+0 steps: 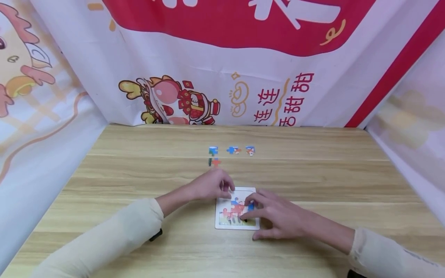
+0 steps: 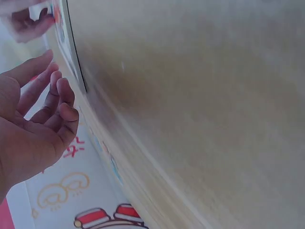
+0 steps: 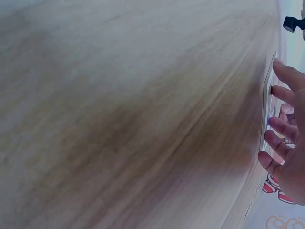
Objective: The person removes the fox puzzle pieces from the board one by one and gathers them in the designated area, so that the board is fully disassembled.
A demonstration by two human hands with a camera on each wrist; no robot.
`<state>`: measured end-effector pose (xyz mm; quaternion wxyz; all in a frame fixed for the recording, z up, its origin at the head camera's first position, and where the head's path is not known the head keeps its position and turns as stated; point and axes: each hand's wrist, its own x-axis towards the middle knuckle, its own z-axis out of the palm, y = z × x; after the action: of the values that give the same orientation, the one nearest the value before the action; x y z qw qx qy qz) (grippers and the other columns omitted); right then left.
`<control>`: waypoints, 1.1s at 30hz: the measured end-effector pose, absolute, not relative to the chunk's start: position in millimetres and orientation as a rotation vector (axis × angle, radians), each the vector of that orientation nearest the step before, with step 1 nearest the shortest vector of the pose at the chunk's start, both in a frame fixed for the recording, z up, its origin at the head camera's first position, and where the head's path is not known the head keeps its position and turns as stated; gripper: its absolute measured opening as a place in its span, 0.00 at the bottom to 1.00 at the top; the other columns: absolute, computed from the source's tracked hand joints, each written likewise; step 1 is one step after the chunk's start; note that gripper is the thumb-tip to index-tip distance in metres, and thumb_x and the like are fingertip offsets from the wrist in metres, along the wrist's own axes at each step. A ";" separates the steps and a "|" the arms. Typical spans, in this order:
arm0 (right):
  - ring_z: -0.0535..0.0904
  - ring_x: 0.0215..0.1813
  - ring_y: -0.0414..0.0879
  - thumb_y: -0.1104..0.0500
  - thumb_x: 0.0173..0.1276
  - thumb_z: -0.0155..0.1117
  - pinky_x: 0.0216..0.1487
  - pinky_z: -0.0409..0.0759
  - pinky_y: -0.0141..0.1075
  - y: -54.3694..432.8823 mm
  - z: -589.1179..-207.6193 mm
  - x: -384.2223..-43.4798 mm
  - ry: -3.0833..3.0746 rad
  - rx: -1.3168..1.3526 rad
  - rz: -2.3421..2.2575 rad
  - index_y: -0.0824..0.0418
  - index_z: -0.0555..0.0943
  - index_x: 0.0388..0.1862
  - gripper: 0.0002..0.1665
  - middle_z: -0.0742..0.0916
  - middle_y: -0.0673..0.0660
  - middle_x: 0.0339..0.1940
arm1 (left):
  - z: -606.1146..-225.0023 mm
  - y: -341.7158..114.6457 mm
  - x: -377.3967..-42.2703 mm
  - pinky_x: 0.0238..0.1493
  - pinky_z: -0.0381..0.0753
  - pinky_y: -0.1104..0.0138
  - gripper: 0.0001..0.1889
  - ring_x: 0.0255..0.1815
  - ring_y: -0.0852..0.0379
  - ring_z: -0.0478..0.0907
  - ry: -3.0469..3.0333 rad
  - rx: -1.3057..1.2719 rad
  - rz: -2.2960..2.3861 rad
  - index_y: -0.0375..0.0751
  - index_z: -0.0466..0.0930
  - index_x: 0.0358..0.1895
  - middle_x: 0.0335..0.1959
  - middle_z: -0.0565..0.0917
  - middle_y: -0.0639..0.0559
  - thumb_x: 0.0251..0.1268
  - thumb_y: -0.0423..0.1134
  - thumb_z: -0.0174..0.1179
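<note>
A square white puzzle tray (image 1: 217, 218) lies on the table with several joined jigsaw pieces (image 1: 237, 209) in its lower and middle part. Its upper left shows bare white. My left hand (image 1: 212, 185) hovers at that upper left corner, fingers loosely bent; in the left wrist view the left hand (image 2: 38, 109) shows nothing between thumb and fingertips. From the right side, my right hand (image 1: 281, 214) reaches over the tray, fingers spread, with fingertips on the joined pieces and the thumb by the lower right corner. The right hand (image 3: 288, 129) partly hides the tray's right side.
Beyond the tray lie several loose jigsaw pieces: a blue and green piece (image 1: 213, 150), a blue and orange piece (image 1: 233, 150), a fox-face piece (image 1: 250, 150) and a red one (image 1: 216, 162). A printed curtain (image 1: 194, 58) hangs behind the wooden table (image 1: 313, 162).
</note>
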<state>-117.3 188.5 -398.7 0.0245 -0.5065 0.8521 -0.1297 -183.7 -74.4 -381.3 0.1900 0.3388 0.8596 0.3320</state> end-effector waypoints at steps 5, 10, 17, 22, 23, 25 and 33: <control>0.71 0.66 0.48 0.31 0.70 0.65 0.68 0.74 0.53 190.2 -400.0 -115.7 2.641 -1.561 -0.389 0.41 0.83 0.67 0.31 0.79 0.54 0.66 | -382.3 -66.2 -175.7 0.33 0.76 0.71 0.11 0.28 0.61 0.75 2.395 0.938 0.890 0.35 0.90 0.46 0.26 0.81 0.57 0.60 0.30 0.75; 0.72 0.64 0.48 0.32 0.70 0.65 0.64 0.77 0.51 191.2 -401.2 -114.6 2.642 -1.585 -0.411 0.42 0.82 0.67 0.31 0.79 0.55 0.66 | -386.0 -61.7 -170.5 0.32 0.76 0.70 0.15 0.30 0.61 0.75 2.408 0.955 0.831 0.36 0.90 0.47 0.28 0.82 0.56 0.56 0.33 0.77; 0.71 0.62 0.46 0.31 0.69 0.66 0.62 0.77 0.49 191.8 -404.3 -115.5 2.645 -1.567 -0.434 0.41 0.82 0.67 0.31 0.79 0.53 0.67 | -386.5 -59.6 -167.7 0.37 0.78 0.69 0.17 0.35 0.60 0.76 2.465 0.939 0.756 0.37 0.90 0.49 0.33 0.83 0.55 0.55 0.36 0.79; 0.71 0.63 0.46 0.31 0.69 0.66 0.63 0.77 0.49 191.3 -404.6 -115.6 2.644 -1.547 -0.445 0.40 0.82 0.67 0.31 0.78 0.53 0.67 | -387.6 -59.5 -167.4 0.38 0.78 0.69 0.16 0.35 0.60 0.77 2.471 0.944 0.767 0.37 0.90 0.47 0.33 0.82 0.55 0.55 0.35 0.79; 0.71 0.63 0.46 0.31 0.69 0.66 0.63 0.77 0.49 191.2 -404.6 -115.5 2.645 -1.547 -0.444 0.40 0.82 0.67 0.31 0.78 0.52 0.67 | -388.0 -59.6 -167.4 0.38 0.78 0.69 0.15 0.35 0.60 0.77 2.470 0.947 0.774 0.37 0.90 0.46 0.33 0.82 0.55 0.55 0.35 0.79; 0.70 0.63 0.46 0.31 0.69 0.66 0.62 0.77 0.49 191.4 -404.7 -115.4 2.648 -1.552 -0.444 0.40 0.82 0.67 0.31 0.78 0.52 0.67 | -389.0 -59.6 -167.7 0.38 0.78 0.69 0.15 0.34 0.60 0.76 2.469 0.950 0.787 0.37 0.90 0.45 0.32 0.82 0.55 0.54 0.34 0.79; 0.70 0.63 0.47 0.31 0.69 0.66 0.60 0.77 0.49 191.9 -405.6 -115.3 2.658 -1.588 -0.439 0.41 0.82 0.67 0.32 0.78 0.53 0.67 | -391.1 -59.4 -169.6 0.39 0.78 0.68 0.13 0.35 0.59 0.76 2.439 0.919 0.842 0.38 0.89 0.42 0.32 0.82 0.54 0.53 0.32 0.79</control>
<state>-115.3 191.9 -405.6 0.0072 -0.5077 0.8500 -0.1403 -169.6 -59.4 -391.1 0.1998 0.3288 0.8726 0.3011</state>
